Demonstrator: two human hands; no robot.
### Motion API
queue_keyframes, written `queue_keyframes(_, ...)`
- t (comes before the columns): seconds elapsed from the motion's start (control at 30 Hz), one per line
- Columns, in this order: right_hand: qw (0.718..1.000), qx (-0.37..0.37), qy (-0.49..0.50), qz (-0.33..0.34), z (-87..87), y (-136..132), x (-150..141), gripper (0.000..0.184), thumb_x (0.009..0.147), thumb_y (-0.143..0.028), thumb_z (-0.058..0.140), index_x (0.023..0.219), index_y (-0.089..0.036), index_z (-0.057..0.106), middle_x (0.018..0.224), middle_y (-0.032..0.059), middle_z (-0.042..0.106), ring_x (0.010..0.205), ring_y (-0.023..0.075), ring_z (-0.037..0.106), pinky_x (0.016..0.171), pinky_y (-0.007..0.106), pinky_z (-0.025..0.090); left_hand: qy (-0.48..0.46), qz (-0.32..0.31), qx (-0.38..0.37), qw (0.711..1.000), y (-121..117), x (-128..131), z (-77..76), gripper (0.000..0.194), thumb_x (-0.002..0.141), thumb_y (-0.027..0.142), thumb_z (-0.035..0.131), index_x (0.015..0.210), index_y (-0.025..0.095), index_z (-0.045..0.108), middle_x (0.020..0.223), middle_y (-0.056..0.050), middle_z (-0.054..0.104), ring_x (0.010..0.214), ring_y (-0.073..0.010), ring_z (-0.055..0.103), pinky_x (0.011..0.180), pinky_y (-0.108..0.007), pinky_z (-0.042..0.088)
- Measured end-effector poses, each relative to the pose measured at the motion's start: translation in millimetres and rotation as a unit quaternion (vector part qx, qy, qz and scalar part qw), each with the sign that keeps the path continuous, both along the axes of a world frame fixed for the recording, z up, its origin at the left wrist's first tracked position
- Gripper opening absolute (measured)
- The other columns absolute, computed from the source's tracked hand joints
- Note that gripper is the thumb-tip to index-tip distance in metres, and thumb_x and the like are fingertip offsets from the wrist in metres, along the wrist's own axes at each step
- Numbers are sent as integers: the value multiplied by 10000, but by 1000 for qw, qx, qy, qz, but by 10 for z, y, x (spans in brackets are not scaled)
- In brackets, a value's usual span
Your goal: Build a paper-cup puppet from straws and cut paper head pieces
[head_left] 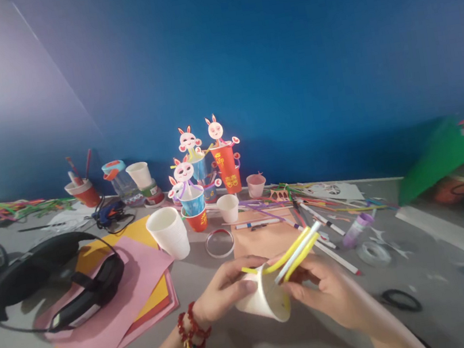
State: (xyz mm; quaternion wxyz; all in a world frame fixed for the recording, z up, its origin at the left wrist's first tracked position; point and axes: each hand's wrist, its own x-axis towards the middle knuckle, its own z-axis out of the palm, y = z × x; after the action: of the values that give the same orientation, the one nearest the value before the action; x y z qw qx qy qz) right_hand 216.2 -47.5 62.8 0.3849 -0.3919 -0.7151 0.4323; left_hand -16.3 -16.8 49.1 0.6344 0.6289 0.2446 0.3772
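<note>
A white paper cup (255, 304) is tilted on its side above the table, its mouth facing right. My left hand (223, 291), with a red bead bracelet on the wrist, is wrapped round the cup's body. From the mouth a white straw (298, 251) and bent yellow pipe cleaners (303, 256) slant up to the right; a short yellow end shows by my left fingers. My right hand (325, 285) is closed at the cup's rim, thumb and fingers pinching a yellow pipe cleaner where it leaves the cup. Its exact fingertip contact is partly hidden.
Stacked white cups (169, 235) and a tape roll (220, 244) lie ahead. Rabbit-faced cup figures (192, 197) stand behind. Black headgear (88, 294) rests on pink paper (116, 307) at left. Pens, a purple glue stick (358, 229) and clear tape (373, 254) lie at right.
</note>
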Motion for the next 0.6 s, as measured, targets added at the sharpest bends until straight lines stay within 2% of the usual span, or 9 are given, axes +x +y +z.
queue_keyframes(0.1, 999, 10, -34, -6, 9, 13, 6, 123, 869, -286, 667, 942, -197, 708, 842, 32, 714, 734, 179, 650, 650, 253, 548, -9, -9, 6, 1000, -1, 10, 16, 370, 840, 385, 676, 1155, 197, 726, 1256, -126, 681, 1142, -337, 603, 953, -395, 443)
queue_keyframes(0.17, 999, 18, -40, -16, -10, 19, -1, 87, 853, -248, 675, 913, -194, 709, 830, 29, 719, 724, 179, 652, 648, 251, 544, -10, -11, 5, 1000, -1, 14, 18, 362, 846, 379, 673, 1158, 202, 723, 1263, -126, 677, 1138, -334, 607, 950, -394, 444)
queue_keyframes(0.33, 999, 28, -34, -32, -60, 14, -32, 103, 862, -251, 662, 931, -195, 714, 836, 34, 731, 736, 189, 669, 665, 263, 548, -11, -13, 17, 1000, 9, 8, 10, 352, 856, 380, 663, 1158, 210, 724, 1265, -122, 674, 1121, -319, 616, 958, -391, 439)
queue_keyframes(0.6, 992, 87, -73, -57, -18, -5, -51, 135, 888, -274, 630, 970, -205, 711, 830, 34, 726, 735, 195, 669, 662, 266, 535, 4, -19, 22, 1000, 6, 4, 24, 420, 861, 391, 656, 1229, 193, 688, 1295, -136, 657, 1165, -347, 594, 972, -410, 441)
